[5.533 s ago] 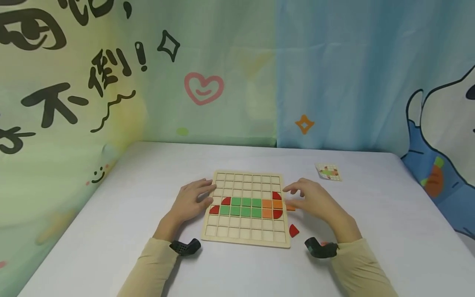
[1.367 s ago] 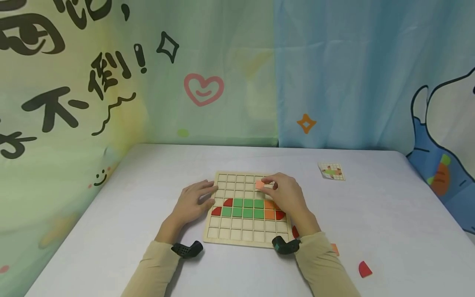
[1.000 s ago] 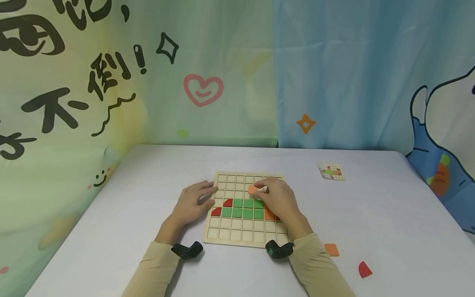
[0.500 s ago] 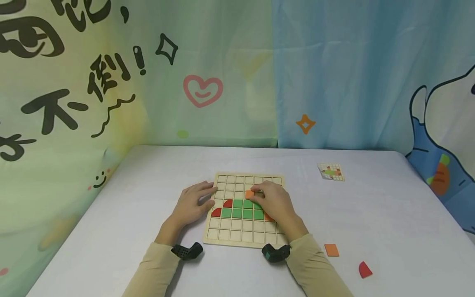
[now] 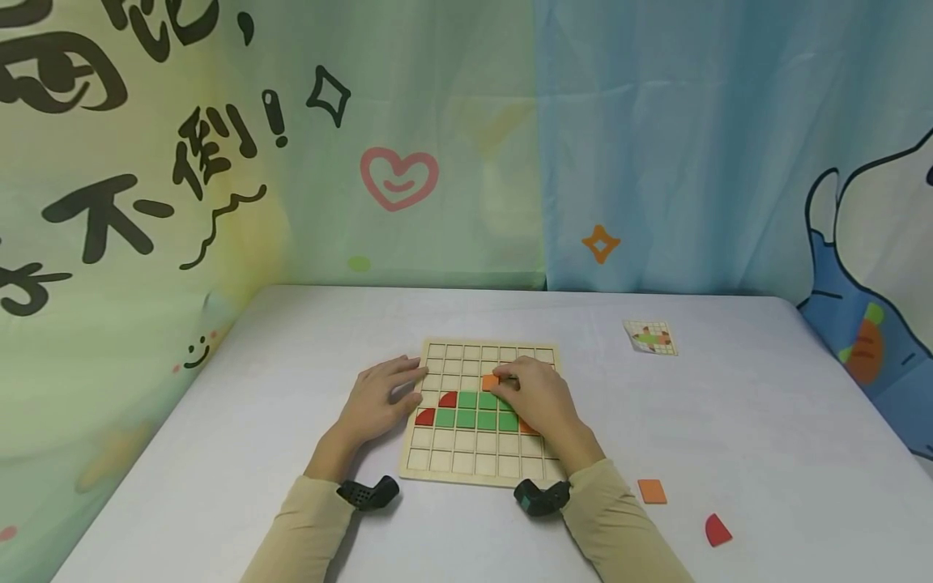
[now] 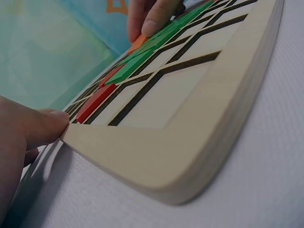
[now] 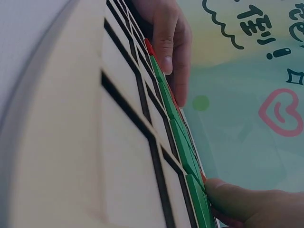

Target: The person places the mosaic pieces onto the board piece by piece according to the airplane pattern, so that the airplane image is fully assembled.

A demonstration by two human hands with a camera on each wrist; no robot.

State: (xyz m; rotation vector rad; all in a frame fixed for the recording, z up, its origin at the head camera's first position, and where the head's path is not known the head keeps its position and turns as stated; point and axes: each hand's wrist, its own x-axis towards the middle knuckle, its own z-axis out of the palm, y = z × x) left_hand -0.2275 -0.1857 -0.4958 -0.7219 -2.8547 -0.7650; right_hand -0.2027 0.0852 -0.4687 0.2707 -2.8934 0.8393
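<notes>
A wooden grid board [image 5: 466, 463] lies flat on the table. My right hand [image 5: 538, 397] pinches an orange square tile [image 5: 489, 382] between thumb and fingertips, in a cell just beyond the far green row. Whether it sits fully in that cell cannot be made out. Two rows of green square tiles [image 5: 465, 418] cross the board, with red quarter-round tiles [image 5: 425, 417] at their left ends. The right hand covers most of the orange and red tiles on the right part. My left hand [image 5: 379, 397] rests at the board's left edge, its thumb [image 6: 54, 124] touching the rim.
On the table to the right lie a loose orange square tile [image 5: 652, 491] and a red quarter-round tile [image 5: 717, 530]. A small printed pattern card [image 5: 651, 338] lies at the back right. Printed curtains [image 5: 452, 235] hang behind the table.
My right hand came from the board's right side with the orange square tile, then moved left and nearer to the green row. It has hardly moved this last half second. The left hand stayed put.
</notes>
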